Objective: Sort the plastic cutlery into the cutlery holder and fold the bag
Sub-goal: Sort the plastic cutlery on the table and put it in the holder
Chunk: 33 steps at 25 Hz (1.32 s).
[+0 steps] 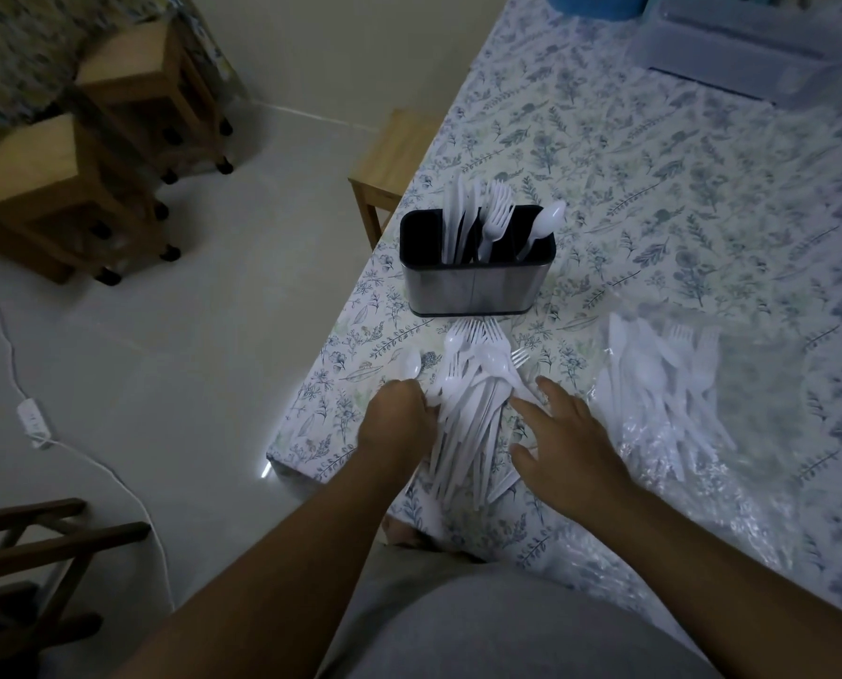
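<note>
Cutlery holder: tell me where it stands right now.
In the head view, the cutlery holder stands upright on the table near its left edge, just beyond the loose cutlery pile between the hands.

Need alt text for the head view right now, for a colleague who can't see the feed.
Two bare hands work a loose pile of white plastic cutlery on a floral-covered table: the left hand grips its edge, the right hand is spread open over it. Behind stands a black-and-steel cutlery holder partly filled; a clear bag with more cutlery lies to the right.
</note>
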Tool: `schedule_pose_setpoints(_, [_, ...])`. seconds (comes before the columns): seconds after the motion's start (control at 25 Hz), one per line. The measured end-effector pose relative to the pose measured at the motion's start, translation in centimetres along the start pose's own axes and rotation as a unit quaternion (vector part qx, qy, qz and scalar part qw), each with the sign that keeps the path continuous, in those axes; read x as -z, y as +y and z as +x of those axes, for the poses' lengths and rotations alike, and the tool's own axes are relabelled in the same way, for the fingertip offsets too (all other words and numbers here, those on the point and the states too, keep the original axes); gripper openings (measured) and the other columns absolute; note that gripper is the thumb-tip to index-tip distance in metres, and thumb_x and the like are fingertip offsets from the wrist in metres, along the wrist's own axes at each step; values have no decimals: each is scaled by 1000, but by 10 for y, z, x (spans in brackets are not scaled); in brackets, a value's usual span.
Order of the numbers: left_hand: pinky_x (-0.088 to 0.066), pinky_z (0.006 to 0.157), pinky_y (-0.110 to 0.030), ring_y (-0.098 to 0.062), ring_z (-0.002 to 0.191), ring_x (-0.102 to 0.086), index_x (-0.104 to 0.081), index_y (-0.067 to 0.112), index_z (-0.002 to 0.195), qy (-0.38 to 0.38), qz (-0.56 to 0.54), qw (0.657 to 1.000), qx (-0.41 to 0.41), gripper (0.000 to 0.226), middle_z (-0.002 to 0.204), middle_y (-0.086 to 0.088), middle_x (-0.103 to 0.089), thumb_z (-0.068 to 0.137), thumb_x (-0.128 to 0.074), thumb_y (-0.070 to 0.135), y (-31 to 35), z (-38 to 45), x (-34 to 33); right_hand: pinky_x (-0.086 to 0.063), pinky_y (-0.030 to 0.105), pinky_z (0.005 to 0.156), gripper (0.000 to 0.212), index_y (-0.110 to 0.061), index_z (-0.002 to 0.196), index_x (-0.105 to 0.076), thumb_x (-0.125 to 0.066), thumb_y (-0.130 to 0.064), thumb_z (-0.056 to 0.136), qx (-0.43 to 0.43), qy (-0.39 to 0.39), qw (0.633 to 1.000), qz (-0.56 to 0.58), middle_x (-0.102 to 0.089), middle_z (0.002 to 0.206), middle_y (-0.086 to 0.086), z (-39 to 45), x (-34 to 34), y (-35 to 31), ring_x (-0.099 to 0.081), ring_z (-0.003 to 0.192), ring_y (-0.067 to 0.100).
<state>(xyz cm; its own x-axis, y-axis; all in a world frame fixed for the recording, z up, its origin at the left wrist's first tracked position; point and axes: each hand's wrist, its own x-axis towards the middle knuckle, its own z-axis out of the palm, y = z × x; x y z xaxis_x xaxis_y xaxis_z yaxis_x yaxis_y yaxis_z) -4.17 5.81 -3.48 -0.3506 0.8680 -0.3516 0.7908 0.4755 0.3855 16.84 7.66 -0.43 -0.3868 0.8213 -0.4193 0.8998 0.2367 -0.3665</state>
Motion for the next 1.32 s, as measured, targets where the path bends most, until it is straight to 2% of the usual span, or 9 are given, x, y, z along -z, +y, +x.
schedule_pose_setpoints(0.4, [-48, 61, -30, -20, 77, -60, -61, 6, 100, -31, 18, 999, -5, 25, 90, -7, -64, 91, -62, 30, 1, -11, 6, -26, 44, 120, 53, -30, 146, -49, -59, -36, 94, -12, 15, 999, 37, -21, 166, 4, -3, 0, -6, -22, 149, 26])
schedule_pose_setpoints(0.6, [-49, 62, -21, -11, 76, -62, -62, 11, 116, -20, -159, 986, 38, 30, 90, 1, -67, 89, -72, 16, 0, -18, 14, -25, 41, 119, 49, -25, 142, -56, -62, -32, 94, -29, 35, 995, 83, -28, 163, 5, -1, 5, -6, -26, 148, 27])
schedule_pose_setpoints(0.76, [-54, 68, -23, -9, 72, -66, -67, 11, 112, 20, -349, 927, 132, 30, 81, 2, -69, 85, -79, 17, 1, -30, 12, -29, 36, 115, 42, -24, 135, -62, -64, -28, 93, -48, 52, 986, 148, -41, 153, 4, 0, 5, -8, -35, 141, 25])
schedule_pose_setpoints(0.92, [-52, 66, -14, -8, 76, -63, -66, 9, 108, 96, -539, 806, 225, 25, 89, -2, -65, 86, -77, 9, 10, -45, 6, -36, 29, 107, 35, -24, 128, -66, -64, -22, 93, -54, 87, 970, 219, -52, 132, -4, 1, 5, -14, -48, 129, 19])
schedule_pose_setpoints(1.0, [-51, 61, -8, -7, 78, -62, -66, 13, 105, 134, -567, 779, 231, 21, 92, -3, -65, 87, -75, 9, 17, -49, 8, -43, 28, 98, 33, -26, 128, -65, -63, -23, 95, -66, 92, 957, 267, -52, 124, -9, -1, 8, -19, -53, 121, 16])
schedule_pose_setpoints(1.08, [-53, 64, -11, -11, 80, -66, -68, 14, 102, 120, -560, 802, 167, 17, 91, -6, -69, 88, -75, 9, 23, -53, 8, -46, 23, 85, 32, -29, 128, -63, -61, -29, 97, -96, 52, 926, 360, -58, 122, -10, -1, 15, -25, -59, 111, 11])
schedule_pose_setpoints(1.16, [-55, 70, -18, -10, 79, -69, -70, 12, 96, 47, -524, 849, 51, 13, 87, -3, -72, 86, -76, 8, 31, -60, 7, -53, 28, 87, 24, -32, 121, -65, -59, -35, 98, -119, -4, 868, 482, -70, 115, -7, -1, 20, -31, -67, 105, 11])
schedule_pose_setpoints(1.24, [-53, 70, -15, -2, 76, -69, -72, 8, 91, -33, -440, 895, -68, 5, 84, 6, -72, 87, -75, 7, 39, -70, 1, -58, 37, 90, 19, -28, 115, -67, -54, -30, 102, -140, -13, 825, 548, -77, 101, -2, 1, 19, -32, -73, 97, 15])
schedule_pose_setpoints(1.32, [-51, 69, -15, -3, 77, -65, -72, 11, 94, -13, -296, 945, -137, 4, 88, 9, -70, 91, -70, 14, 41, -67, -6, -61, 37, 82, 23, -18, 120, -65, -48, -19, 104, -174, 8, 800, 575, -73, 90, 6, 4, 14, -24, -74, 85, 21])
